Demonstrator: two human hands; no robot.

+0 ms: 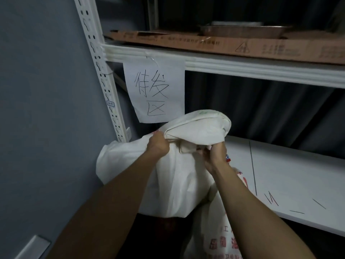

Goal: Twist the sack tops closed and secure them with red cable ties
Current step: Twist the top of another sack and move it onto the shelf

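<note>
A white woven sack stands at the left end of a white shelf, its loose top folded over in a thick roll. My left hand grips the sack's neck on the left side. On the right side of the neck, my right hand is closed on the bunched cloth under the roll. A second sack with red print stands lower, in front, partly behind my right arm. Several thin dark ties lie on the shelf board to the right. I cannot make out a red tie.
The white shelf board stretches right of the sacks. A paper sign with handwriting hangs from the upper shelf beam. Flat cardboard lies on that upper shelf. A perforated white upright and a grey wall stand on the left.
</note>
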